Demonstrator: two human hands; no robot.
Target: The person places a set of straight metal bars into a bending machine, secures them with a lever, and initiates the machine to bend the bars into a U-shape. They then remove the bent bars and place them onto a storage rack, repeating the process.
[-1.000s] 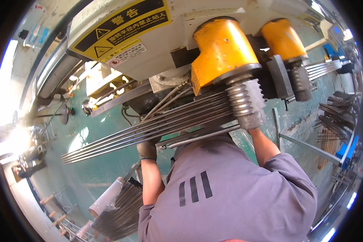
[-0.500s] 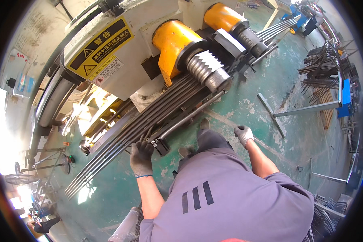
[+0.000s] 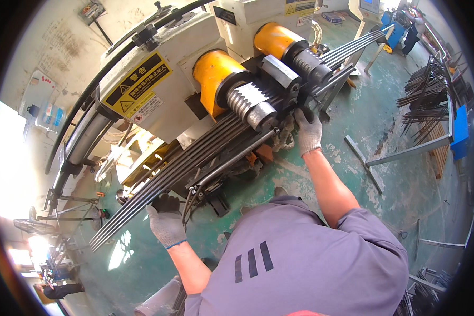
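Observation:
Several long, dark metal rods (image 3: 142, 203) lie side by side, slanting along the front of a bending machine. My left hand (image 3: 167, 224), in a grey-white glove with darkened fingers, is curled at the near edge of the rods, toward their lower left end. My gloved right hand (image 3: 308, 131) reaches to the front of the machine, beside a ribbed steel roller (image 3: 250, 105) and below a grey clamp block (image 3: 280, 71). Its fingertips are partly lost against the dark parts there, so its grip is unclear.
Two orange housings (image 3: 216, 81) stick out above the rods. Black hoses (image 3: 187, 205) hang beside my left hand. A metal bar frame (image 3: 364, 164) lies on the green floor at right, near a rack of bent rods (image 3: 426, 95). Another person (image 3: 413, 29) stands at the far right.
My right hand has moved from beside my body up and left to the machine. My left hand has shifted slightly down and left along the rods. The whole view has shifted a little.

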